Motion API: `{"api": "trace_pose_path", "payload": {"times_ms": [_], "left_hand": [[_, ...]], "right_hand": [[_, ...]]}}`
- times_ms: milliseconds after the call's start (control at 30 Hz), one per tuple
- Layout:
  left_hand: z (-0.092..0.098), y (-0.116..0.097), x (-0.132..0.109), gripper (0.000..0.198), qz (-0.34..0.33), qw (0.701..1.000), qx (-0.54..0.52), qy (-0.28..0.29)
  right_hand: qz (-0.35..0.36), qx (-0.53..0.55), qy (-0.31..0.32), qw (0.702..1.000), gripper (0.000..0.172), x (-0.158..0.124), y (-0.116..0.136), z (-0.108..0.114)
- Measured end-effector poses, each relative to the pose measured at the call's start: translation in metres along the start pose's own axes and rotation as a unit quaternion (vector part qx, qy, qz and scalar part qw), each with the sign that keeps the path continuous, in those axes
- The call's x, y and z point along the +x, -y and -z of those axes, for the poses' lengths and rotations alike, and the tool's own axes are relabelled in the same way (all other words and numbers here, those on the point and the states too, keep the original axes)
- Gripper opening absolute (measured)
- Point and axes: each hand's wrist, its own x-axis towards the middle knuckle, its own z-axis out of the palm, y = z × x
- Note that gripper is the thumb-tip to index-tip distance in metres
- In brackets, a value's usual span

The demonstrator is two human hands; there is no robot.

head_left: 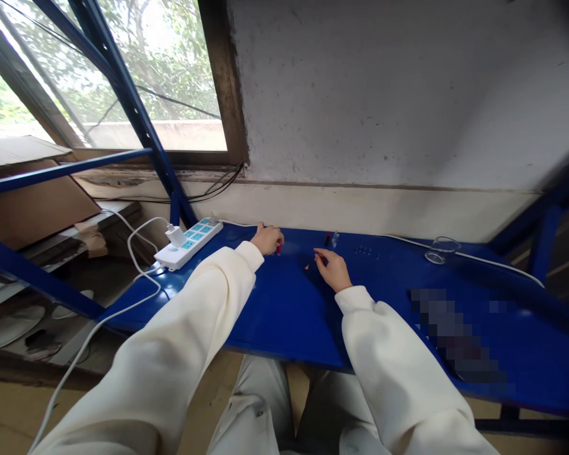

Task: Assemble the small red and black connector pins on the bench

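Near the back edge of the blue table, my left hand (267, 239) has its fingers closed around the top of a small red item (279, 249). My right hand (332, 268) is over the middle of the table, thumb and fingertips pinched together; anything between them is too small to make out. A tiny pinkish piece (306, 267) lies just left of my right fingertips. Behind that hand stand a small dark red item (327, 239) and a clear one (335, 239). Several tiny clear pieces (363, 250) are to their right.
A white power strip (188, 244) with a plugged-in charger sits at the table's left, its cable hanging down. Clear round items (435, 257) and a white cable lie at the back right. A blurred dark object (459, 338) is at the right. Blue metal posts flank the table (289, 316).
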Motion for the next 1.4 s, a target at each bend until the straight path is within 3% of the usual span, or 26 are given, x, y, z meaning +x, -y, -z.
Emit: {"api": "trace_pose_path", "payload": {"times_ms": [467,567,733,900,1067,1233,1400], "left_hand": [[0.003,-0.002,0.0,0.015,0.022,1.0,-0.013,0.002],[0.008,-0.009,-0.001,0.016,0.02,1.0,-0.017,-0.006],[0.011,-0.036,-0.002,0.024,-0.012,0.996,-0.046,-0.07],[-0.007,-0.077,0.003,0.036,-0.03,0.994,-0.078,-0.075],[-0.038,-0.108,0.019,0.063,0.044,0.992,-0.095,-0.068],[-0.061,-0.122,0.041,0.063,0.1,0.987,-0.101,-0.069],[-0.071,-0.122,0.052,0.054,0.113,0.987,-0.08,-0.081]], "right_hand": [[-0.003,-0.023,-0.008,1.0,0.03,0.002,-0.001,0.004],[-0.057,-0.064,0.001,0.996,0.031,0.004,0.001,0.009],[-0.16,-0.172,0.054,0.971,0.032,0.004,0.0,0.016],[-0.203,-0.23,0.08,0.948,0.041,0.002,0.001,0.016],[-0.217,-0.229,0.106,0.943,0.045,0.002,0.0,0.016],[-0.235,-0.23,0.106,0.939,0.046,0.003,0.0,0.015],[-0.242,-0.23,0.107,0.937,0.046,0.004,0.002,0.016]]}}
